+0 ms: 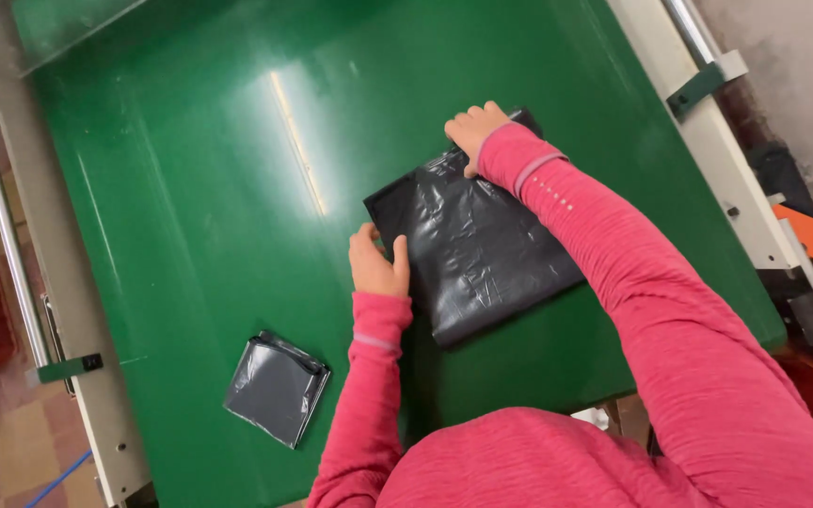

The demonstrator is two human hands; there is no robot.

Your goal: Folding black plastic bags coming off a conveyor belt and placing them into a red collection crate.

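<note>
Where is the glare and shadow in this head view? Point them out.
Head view: a long bright streak of lamp glare runs down the green table; the large black plastic bag under the left hand and right hand shows crinkled highlights; a soft shadow lies beneath the arms; the small folded bag stays sharp.

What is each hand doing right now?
Left hand: fingers curled on the near-left edge of the large flat black plastic bag.
Right hand: gripping the bag's far corner.

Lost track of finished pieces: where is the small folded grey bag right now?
In the head view, the small folded grey bag lies on the green table near its front edge, left of the left hand, untouched.
</note>
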